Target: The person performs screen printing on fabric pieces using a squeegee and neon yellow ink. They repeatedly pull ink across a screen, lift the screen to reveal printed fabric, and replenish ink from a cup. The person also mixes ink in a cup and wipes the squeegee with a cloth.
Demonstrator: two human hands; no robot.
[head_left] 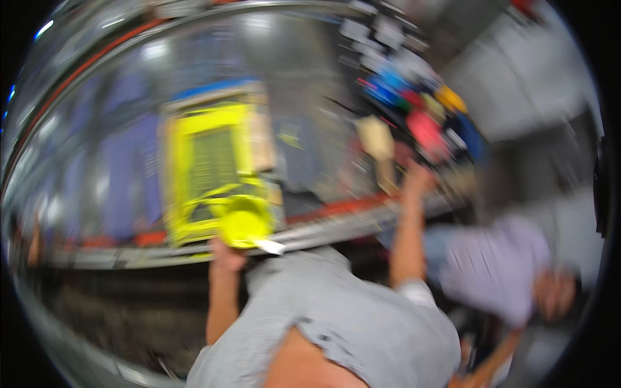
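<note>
At the table's near edge, my left hand is closed on a bright yellow round tub, which has a small white tab at its rim. The tub overlaps the near end of a yellow-smeared rectangular frame with a darker mesh panel in its middle. Out to the right, my right hand reaches to the table's edge, its fingers smeared by motion. Beside it lies a beige paddle-shaped thing with a narrow handle. Whether my right hand holds anything is hidden by the blur.
Purple-blue panels run along the table to the left. A dark sheet with a small yellow mark lies right of the frame. Blurred colourful items, including a red-pink one, crowd the right end. Another person is close by at lower right.
</note>
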